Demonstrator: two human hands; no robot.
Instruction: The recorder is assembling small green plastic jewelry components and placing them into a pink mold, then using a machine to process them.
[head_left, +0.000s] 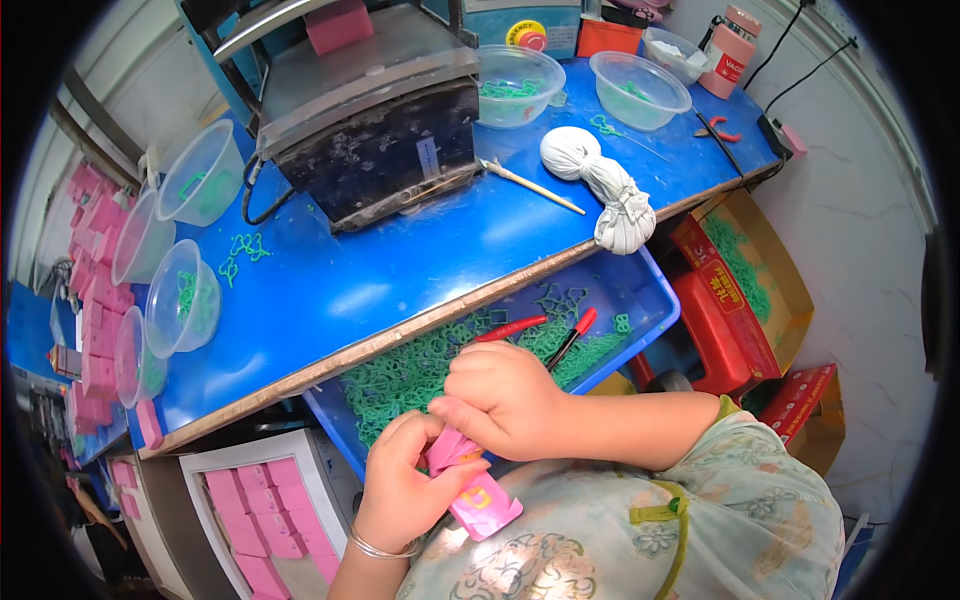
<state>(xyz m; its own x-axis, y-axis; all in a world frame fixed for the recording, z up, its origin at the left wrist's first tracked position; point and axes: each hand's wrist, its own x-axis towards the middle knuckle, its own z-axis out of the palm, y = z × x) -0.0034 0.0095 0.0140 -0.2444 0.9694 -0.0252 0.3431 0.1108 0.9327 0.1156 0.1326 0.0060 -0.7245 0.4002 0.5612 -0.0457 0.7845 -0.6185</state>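
A pink rubber mould [485, 510] with yellow marks on its face is held in front of my body, above the near rim of a blue tray [655, 335]. My left hand [400, 480] grips it from the left, thumb across its face. My right hand [505, 395] is closed at its upper end, where the mould looks bent or parted; the fingers hide part of it. Beyond my hands, the tray holds a heap of small green wax pieces [395, 385]. A red-handled tool [512, 328] and a black tool with a red end [572, 340] lie on the heap.
A dark machine [385, 150] stands on the blue table [330, 330]. Around it are clear bowls [640, 95] of green pieces, a brush [535, 188] and a tied white cloth bundle [600, 185]. Stacked pink moulds [265, 505] are at lower left; a red box [720, 290] is at right.
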